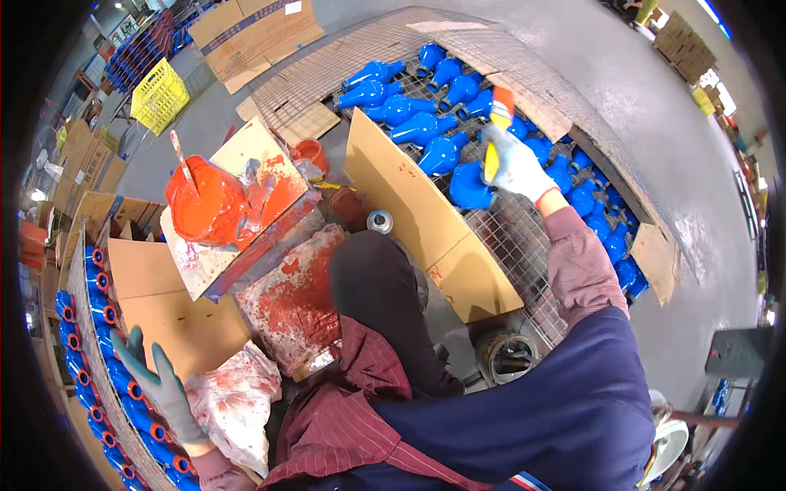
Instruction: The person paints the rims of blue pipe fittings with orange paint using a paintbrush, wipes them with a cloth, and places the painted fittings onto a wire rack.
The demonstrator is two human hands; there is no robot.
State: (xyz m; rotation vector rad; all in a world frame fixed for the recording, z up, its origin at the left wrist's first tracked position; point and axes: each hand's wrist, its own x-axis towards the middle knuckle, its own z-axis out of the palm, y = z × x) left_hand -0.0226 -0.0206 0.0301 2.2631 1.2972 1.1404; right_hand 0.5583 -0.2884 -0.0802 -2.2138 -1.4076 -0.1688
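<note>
The right hand (pixel 516 168), in a white glove, is closed around a yellow-handled brush (pixel 495 135) whose tip rests on a blue fitting (pixel 471 188) lying on the wire rack (pixel 524 245); the left hand (pixel 160 385), in a green glove, is spread open and holds nothing, hovering over a row of blue fittings with orange ends (pixel 106 360). To paint well, short strokes should stay on the rim, and the orange paint bucket (pixel 205 200) sits near.
</note>
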